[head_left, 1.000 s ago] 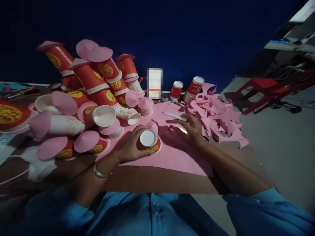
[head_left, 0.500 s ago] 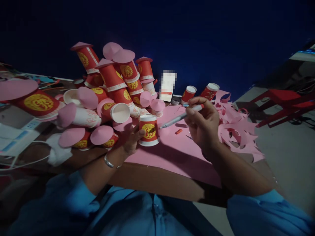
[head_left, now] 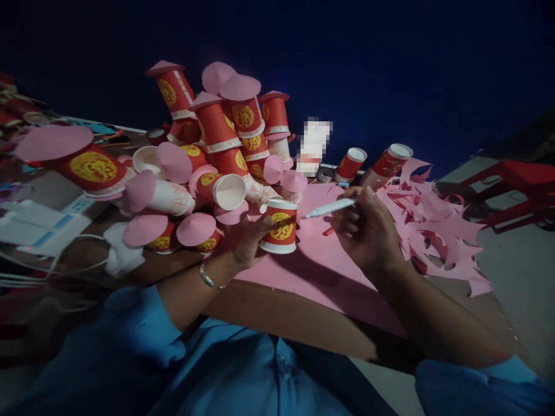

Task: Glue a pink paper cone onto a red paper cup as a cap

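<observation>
My left hand (head_left: 250,244) grips a red paper cup (head_left: 282,228) with a yellow round emblem and white rims, upside down over the pink sheet (head_left: 312,283). In my right hand (head_left: 368,228) is a light-coloured pen (head_left: 332,207), its tip pointing left, a little apart from the cup's right side. A small red cap (head_left: 328,231) lies on the sheet, partly behind my right hand. Left of the cup, several red and white cups with pink paper cones (head_left: 196,229) are piled and stacked on the table.
Pink paper scraps (head_left: 437,231) lie at the right. Two cups (head_left: 351,164) stand at the back near a roll of tape (head_left: 325,173) and a blurred-out upright object. A white box and cables (head_left: 56,228) are at the left, a red stool (head_left: 515,185) at the far right.
The view has shifted, so most things appear further right. My left hand has turned the cup slightly. My right hand now holds the pen flatter, with its fingers more curled.
</observation>
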`<move>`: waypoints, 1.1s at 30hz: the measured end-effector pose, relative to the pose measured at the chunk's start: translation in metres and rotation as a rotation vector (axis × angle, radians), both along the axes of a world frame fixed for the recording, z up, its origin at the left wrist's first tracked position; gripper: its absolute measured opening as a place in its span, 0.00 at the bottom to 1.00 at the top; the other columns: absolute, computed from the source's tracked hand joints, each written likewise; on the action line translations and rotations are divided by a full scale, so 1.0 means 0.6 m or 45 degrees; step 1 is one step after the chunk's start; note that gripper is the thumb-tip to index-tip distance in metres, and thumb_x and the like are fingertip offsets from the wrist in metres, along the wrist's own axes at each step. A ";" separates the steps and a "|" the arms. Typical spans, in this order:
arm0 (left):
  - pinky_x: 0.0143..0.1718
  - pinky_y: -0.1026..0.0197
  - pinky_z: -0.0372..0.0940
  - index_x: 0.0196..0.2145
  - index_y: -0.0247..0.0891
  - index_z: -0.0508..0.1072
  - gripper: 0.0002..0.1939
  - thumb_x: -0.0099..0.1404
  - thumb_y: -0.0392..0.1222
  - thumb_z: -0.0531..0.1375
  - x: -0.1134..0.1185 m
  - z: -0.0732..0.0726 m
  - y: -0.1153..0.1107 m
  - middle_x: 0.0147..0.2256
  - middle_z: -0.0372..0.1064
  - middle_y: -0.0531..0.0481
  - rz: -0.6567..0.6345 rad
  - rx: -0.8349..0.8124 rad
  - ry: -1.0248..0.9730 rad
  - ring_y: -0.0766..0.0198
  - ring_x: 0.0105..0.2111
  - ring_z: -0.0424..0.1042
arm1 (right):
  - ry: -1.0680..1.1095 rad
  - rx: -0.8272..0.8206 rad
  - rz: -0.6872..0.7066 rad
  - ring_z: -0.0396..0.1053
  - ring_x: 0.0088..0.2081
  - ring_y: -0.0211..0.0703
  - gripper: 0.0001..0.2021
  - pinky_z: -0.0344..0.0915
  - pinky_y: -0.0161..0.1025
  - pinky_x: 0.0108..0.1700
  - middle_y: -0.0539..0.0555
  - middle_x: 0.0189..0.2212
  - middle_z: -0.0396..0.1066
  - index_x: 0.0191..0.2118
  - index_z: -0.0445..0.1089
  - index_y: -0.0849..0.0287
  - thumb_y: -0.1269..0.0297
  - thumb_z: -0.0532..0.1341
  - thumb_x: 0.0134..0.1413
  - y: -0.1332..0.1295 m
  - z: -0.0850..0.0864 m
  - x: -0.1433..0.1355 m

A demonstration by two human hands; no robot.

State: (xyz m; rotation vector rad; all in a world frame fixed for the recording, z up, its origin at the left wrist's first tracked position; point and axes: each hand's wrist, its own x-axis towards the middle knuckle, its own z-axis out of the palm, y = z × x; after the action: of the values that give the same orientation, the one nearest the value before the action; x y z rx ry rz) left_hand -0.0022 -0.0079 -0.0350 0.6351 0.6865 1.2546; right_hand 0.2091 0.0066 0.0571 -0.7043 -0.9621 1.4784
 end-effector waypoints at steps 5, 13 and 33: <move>0.64 0.41 0.67 0.44 0.38 0.80 0.32 0.49 0.61 0.78 0.006 0.023 -0.003 0.44 0.83 0.42 -0.174 0.045 -0.021 0.39 0.60 0.75 | -0.017 0.151 0.051 0.54 0.18 0.28 0.21 0.55 0.29 0.18 0.40 0.24 0.60 0.31 0.63 0.53 0.52 0.76 0.53 -0.002 -0.008 0.001; 0.57 0.42 0.74 0.46 0.40 0.79 0.27 0.52 0.53 0.78 0.000 0.037 0.003 0.41 0.84 0.47 -0.184 -0.010 -0.111 0.44 0.51 0.81 | -0.181 0.361 0.072 0.68 0.21 0.37 0.14 0.65 0.34 0.19 0.47 0.25 0.70 0.40 0.72 0.54 0.48 0.67 0.63 -0.005 -0.043 0.000; 0.15 0.65 0.62 0.38 0.38 0.79 0.19 0.51 0.48 0.75 -0.017 0.023 0.007 0.23 0.75 0.54 -0.092 -0.093 0.117 0.65 0.17 0.70 | -1.060 1.548 -0.286 0.76 0.24 0.40 0.05 0.70 0.34 0.26 0.49 0.25 0.77 0.40 0.68 0.54 0.71 0.64 0.63 -0.074 -0.043 -0.009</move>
State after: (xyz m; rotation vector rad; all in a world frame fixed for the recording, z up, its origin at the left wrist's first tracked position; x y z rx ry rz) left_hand -0.0122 -0.0039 -0.0212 0.6549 0.7759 1.1340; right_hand 0.2036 -0.0376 0.0315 -0.4383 -2.0351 0.1534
